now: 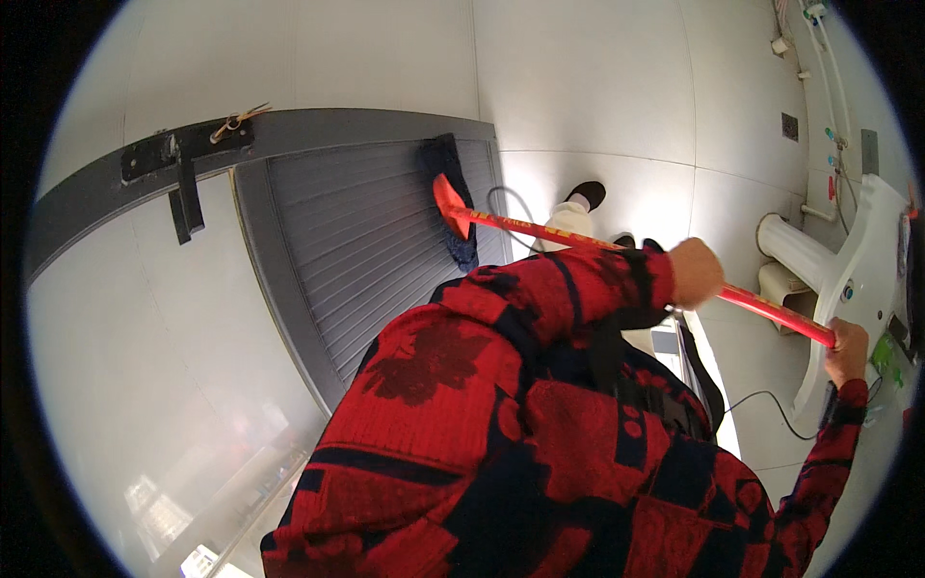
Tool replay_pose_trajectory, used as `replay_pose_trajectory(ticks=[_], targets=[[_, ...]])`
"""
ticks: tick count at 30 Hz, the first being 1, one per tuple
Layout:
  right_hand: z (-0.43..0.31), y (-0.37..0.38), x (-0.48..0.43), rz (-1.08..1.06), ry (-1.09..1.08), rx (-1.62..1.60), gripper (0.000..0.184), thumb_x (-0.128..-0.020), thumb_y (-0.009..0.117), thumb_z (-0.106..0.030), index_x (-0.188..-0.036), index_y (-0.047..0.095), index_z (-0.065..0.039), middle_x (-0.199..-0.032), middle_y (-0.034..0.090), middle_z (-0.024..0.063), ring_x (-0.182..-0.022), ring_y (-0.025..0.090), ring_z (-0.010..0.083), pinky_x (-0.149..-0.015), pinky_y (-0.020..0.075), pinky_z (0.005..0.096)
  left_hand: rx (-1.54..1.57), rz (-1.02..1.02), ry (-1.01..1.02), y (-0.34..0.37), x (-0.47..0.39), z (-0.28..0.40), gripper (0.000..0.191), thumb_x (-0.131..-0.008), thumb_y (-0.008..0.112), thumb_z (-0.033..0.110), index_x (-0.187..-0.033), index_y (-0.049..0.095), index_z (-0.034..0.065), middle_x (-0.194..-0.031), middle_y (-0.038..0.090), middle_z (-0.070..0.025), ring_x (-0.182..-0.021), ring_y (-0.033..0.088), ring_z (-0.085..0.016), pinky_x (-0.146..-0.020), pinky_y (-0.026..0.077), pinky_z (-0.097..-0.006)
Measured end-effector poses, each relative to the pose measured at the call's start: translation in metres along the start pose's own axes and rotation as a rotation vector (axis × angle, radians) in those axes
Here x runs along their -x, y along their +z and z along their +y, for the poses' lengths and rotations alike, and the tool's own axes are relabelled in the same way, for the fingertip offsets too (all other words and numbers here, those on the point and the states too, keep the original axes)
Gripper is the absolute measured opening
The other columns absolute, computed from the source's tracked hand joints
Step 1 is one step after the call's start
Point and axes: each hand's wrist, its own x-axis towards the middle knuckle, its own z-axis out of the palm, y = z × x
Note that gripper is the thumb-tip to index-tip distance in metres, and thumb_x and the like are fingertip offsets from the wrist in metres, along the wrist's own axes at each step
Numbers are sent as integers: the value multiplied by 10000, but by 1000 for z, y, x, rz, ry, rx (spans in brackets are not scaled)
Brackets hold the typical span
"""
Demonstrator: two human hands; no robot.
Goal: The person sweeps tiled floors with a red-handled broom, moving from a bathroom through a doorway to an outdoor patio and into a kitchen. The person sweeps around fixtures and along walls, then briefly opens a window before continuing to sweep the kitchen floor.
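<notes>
My left hand [695, 273] reaches across my body and is closed around the red handle of a flat mop [531, 230]. Farther back, my right hand [847, 352] grips the same handle near its end. An orange-red mop head [452, 206] carries a dark navy fabric pad [462, 249]. The pad lies against the grey louvred panel [347, 224] of a door, close to its lower edge. My patterned red and black sleeves hide part of the handle.
A black lever handle [189, 202] and a key [230, 126] are on the door. At right stands a white pedestal washbasin [856, 253] with water pipes [835, 79] behind it. A beige bin [780, 289] sits by the pedestal. The tiled floor has a drain [790, 126]. A thin cable [773, 394] hangs near me.
</notes>
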Motion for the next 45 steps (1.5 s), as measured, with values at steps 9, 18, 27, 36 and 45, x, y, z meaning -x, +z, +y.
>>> replay_pose_trajectory(ticks=[9, 18, 27, 36, 45], targets=[[114, 54, 3, 2, 110, 63, 63, -695, 559, -9, -657, 514, -30, -682, 566, 193, -706, 570, 405, -592, 424, 445, -72, -133, 62, -40, -66, 66, 128, -723, 595, 167, -761, 704, 110, -662, 647, -96, -635, 645, -296, -545, 486, -444], [138, 85, 7, 75, 35, 112, 78, -689, 544, -18, -637, 487, -28, -662, 537, 177, -688, 550, 398, -587, 416, 451, -34, -247, -26, -79, -66, 92, 153, -687, 603, 148, -783, 708, 92, -658, 639, -108, -647, 643, -302, -549, 482, -441], [134, 9, 69, 52, 158, 0, 120, -751, 510, -68, -636, 483, -46, -655, 505, 169, -649, 519, 367, -573, 378, 436, 75, -205, 101, -99, -47, 110, 164, -669, 616, 198, -773, 705, 108, -704, 654, -103, -666, 643, -305, -570, 485, -425], [116, 6, 105, -77, 200, 120, 138, -706, 533, -63, -597, 478, 1, -628, 517, 205, -640, 521, 410, -564, 387, 459, 168, -104, 140, -69, -47, 101, 106, -633, 635, 165, -683, 676, 81, -637, 629, -123, -611, 632, -326, -544, 483, -442], [101, -21, 105, -190, 303, 47, 85, -694, 502, -21, -619, 485, 14, -632, 515, 231, -674, 513, 451, -586, 353, 525, 235, -34, 154, -64, -42, 92, 107, -631, 638, 132, -639, 614, 28, -598, 612, -157, -593, 630, -359, -539, 493, -460]])
